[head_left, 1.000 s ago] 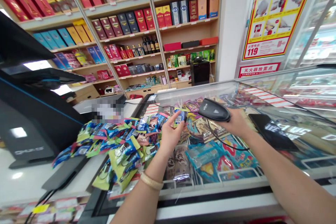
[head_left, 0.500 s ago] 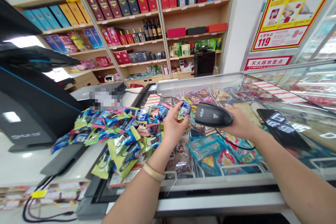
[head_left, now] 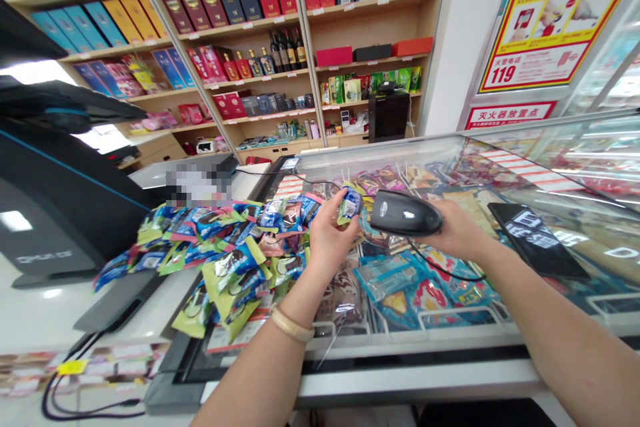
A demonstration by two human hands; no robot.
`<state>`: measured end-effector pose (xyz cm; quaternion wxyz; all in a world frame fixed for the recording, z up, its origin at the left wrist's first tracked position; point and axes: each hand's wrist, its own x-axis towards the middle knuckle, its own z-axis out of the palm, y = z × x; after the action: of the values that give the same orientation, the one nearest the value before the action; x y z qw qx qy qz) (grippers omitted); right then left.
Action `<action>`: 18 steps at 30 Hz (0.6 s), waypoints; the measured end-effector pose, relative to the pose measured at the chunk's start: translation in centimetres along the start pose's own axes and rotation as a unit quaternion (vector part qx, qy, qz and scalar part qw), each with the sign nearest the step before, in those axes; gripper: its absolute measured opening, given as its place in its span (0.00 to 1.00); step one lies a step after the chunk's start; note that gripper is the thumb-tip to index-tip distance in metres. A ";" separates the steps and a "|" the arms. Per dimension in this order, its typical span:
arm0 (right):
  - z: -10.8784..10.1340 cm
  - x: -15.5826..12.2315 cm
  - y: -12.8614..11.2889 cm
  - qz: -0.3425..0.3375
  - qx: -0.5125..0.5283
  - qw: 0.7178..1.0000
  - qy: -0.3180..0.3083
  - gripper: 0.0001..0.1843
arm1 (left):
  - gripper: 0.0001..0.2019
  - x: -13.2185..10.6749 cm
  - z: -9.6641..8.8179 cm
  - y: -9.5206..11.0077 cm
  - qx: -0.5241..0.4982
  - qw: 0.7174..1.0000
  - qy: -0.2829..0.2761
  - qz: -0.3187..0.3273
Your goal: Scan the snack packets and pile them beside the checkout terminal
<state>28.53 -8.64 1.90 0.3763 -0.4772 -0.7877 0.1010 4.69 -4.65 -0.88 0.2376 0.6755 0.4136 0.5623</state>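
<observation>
Between thumb and fingers, my left hand pinches a small blue and green snack packet. A pale printed patch on the packet faces up. My right hand is wrapped round the handle of a black barcode scanner. The scanner's front end points left at the packet, a small gap apart from it. To the left of my left hand, a heap of similar blue, green and pink packets lies across the freezer's glass top and the counter edge. The fingers of my right hand are partly hidden behind the scanner.
Under my hands is a glass-topped freezer with bagged goods inside. A black phone-like slab lies on the glass at right. A dark checkout terminal stands on the left counter. The scanner's cord loops below my right hand. Stocked shelves stand behind.
Both hands, the packet and the scanner keep nearly the same place. The view has shifted slightly, and the scanner is angled a little differently.
</observation>
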 end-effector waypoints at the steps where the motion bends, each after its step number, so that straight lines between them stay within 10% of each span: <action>1: 0.0 0.0 0.0 -0.002 0.002 1.000 0.005 0.12 | 0.26 0.0 0.0 -0.1 -0.003 1.000 -0.001 -0.002; 12: -0.3 0.1 1.1 0.009 -0.001 0.997 0.070 0.15 | 0.19 1.4 -4.2 2.5 0.164 0.964 0.152 0.144; 18: -0.2 -0.1 2.4 -0.008 0.006 0.995 0.100 0.12 | 0.27 2.5 -7.7 1.5 0.330 0.912 0.242 -0.026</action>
<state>30.27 -7.51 0.74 0.4569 -0.4765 -0.7492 0.0544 -2.16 -4.49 3.64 -0.0913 0.5478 0.6381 0.5333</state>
